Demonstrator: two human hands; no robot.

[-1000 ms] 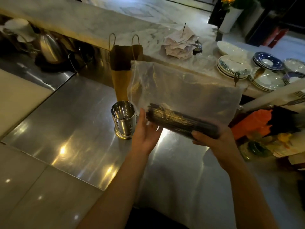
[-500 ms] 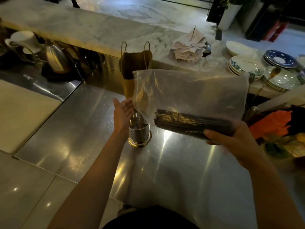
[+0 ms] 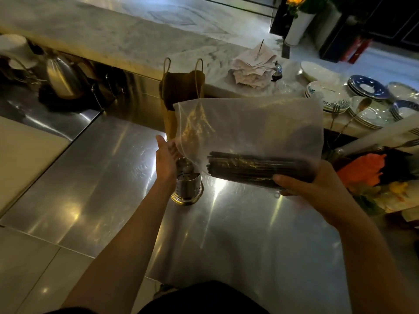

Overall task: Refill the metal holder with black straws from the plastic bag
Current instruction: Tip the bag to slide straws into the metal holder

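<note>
My right hand (image 3: 310,189) grips the lower right of a clear plastic bag (image 3: 249,125), clamping the bundle of black straws (image 3: 254,167) that lies sideways inside it. The bag hangs above the steel counter. Its left edge is at my left hand (image 3: 166,158), which is open with the palm turned toward the bag; whether the fingers touch the plastic is unclear. The perforated metal holder (image 3: 188,189) stands upright on the counter just below and right of my left hand, its rim partly hidden by hand and bag.
A brown paper bag (image 3: 181,91) stands behind the holder against the raised marble ledge (image 3: 113,35). Stacked plates (image 3: 335,100) and napkins (image 3: 251,69) sit on the ledge at right, orange flowers (image 3: 360,171) at the counter's right edge, a kettle (image 3: 62,78) far left.
My left hand let go of the straw bundle's end and moved up to the bag's left edge, now open. My right hand keeps holding the bag, which sits a little higher.
</note>
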